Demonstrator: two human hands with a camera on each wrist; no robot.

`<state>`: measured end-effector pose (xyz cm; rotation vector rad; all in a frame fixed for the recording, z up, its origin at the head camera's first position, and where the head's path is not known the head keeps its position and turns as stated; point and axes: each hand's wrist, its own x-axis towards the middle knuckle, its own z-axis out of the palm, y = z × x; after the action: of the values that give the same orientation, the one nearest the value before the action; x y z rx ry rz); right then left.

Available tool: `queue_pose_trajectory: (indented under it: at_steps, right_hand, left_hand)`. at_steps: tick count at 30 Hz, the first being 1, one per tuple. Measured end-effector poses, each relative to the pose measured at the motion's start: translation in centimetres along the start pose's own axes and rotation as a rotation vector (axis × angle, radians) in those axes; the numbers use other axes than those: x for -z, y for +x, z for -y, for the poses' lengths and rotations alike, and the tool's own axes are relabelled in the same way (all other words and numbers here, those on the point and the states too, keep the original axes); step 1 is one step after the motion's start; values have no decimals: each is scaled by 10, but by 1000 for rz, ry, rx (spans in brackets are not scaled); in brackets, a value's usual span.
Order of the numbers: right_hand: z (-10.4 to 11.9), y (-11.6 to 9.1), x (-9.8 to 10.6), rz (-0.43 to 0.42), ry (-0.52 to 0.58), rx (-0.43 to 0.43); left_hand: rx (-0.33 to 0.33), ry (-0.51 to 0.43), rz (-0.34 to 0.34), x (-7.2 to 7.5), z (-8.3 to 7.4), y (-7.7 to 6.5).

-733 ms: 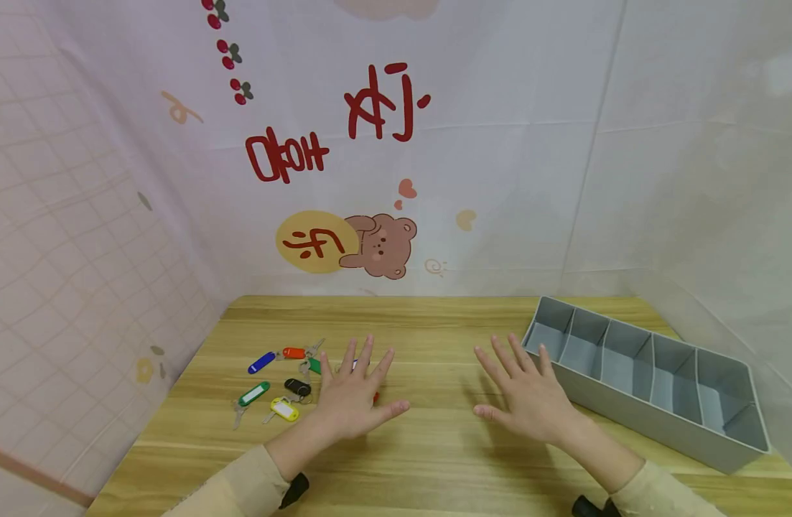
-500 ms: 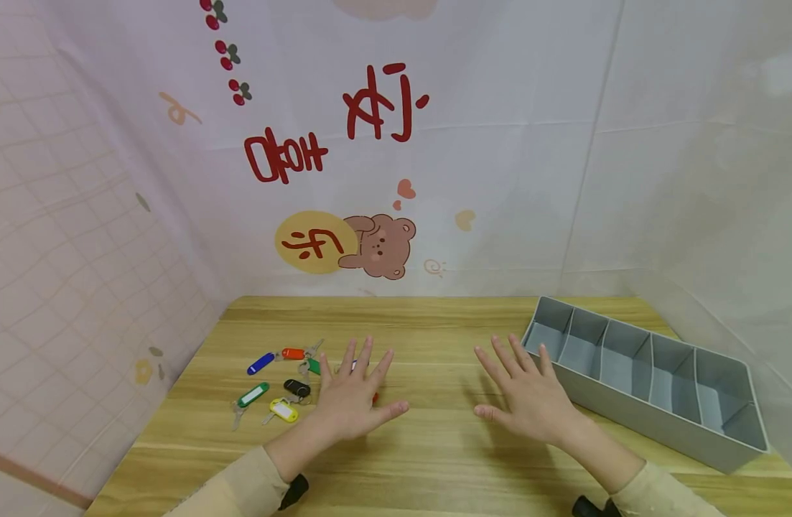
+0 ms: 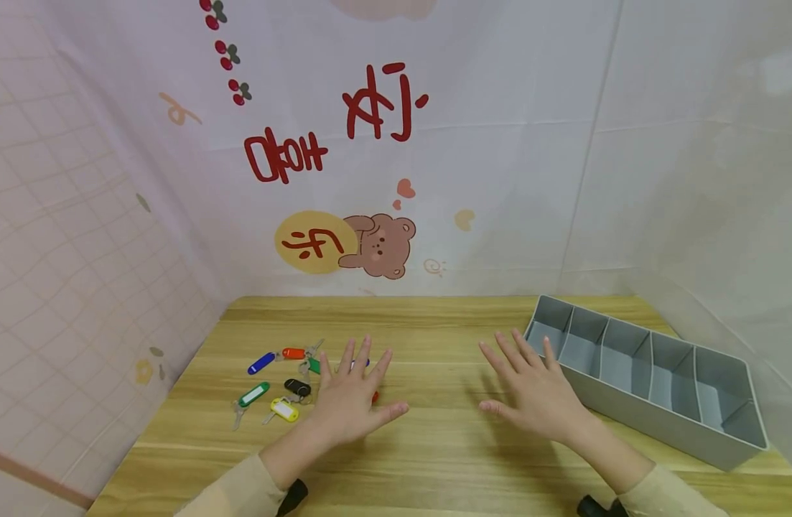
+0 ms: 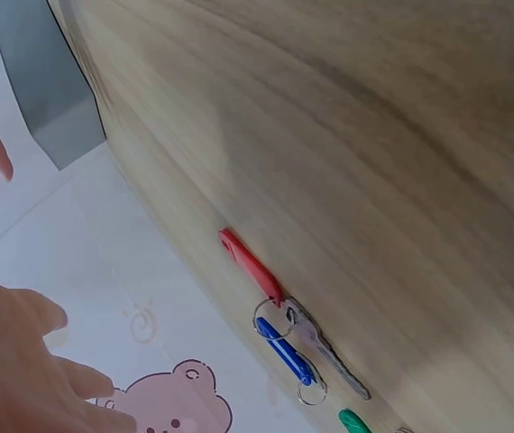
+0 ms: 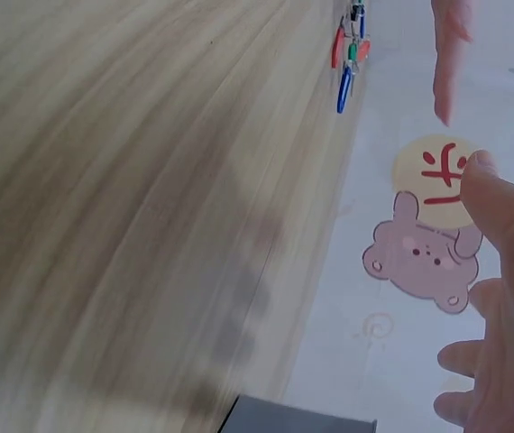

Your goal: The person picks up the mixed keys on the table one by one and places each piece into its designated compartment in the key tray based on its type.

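broadly, two bare hands are held over a wood-grain surface (image 3: 434, 467), well apart from each other, each with the fingers straight and spread and neither gripping anything. the left hand (image 3: 347, 406), palm down, lies nearest the key tags and partly screens them in the head view. the right hand (image 3: 538, 398), likewise flat, lies near the left end of a grey tray (image 3: 654, 421), which is set aslant at the right of the surface and divided into five compartments in a row.

the tagged keys are loosely grouped at the left: a blue tag (image 3: 262, 362) beside an orange tag (image 3: 294, 353) at the back; a green tag (image 3: 254, 394), a black tag (image 3: 297, 388) and a yellow tag (image 3: 283, 409) nearer the person. the left wrist view shows a red tag (image 4: 252, 269) with its key (image 4: 329, 347) lying near a second blue tag (image 4: 284, 352). behind the surface hangs a white cloth (image 3: 512, 187) printed with a bear (image 3: 389, 248); pale sleeves (image 3: 234, 488) cover the forearms.
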<state>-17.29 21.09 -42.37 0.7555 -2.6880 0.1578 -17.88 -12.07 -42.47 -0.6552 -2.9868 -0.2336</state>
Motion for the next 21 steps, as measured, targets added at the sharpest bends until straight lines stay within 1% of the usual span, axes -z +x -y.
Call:
queue_pose_trajectory:
  at_steps: [3,6,9,14,18,21]
  right_hand:
    - [-6,-3,2,8,7,-11]
    - [-12,-6,3,0,4,-15]
    - [-18,-9,4,-37,4,-9]
    - [-25,-16,6,-100,22,-17]
    - [-32,-21,9,-128,41,-32]
    - [-38,-25,12,-138,59,-52]
  left_hand:
    - [-26,-2,-26,1,1,-1]
    - [-55,17,-56,0,3,-3]
    - [-79,23,-91,0,5,-3]
    - [-104,35,-112,0,8,-3]
    - [-125,60,-127,0,10,-2]
    - [-138,45,-142,1,11,-2]
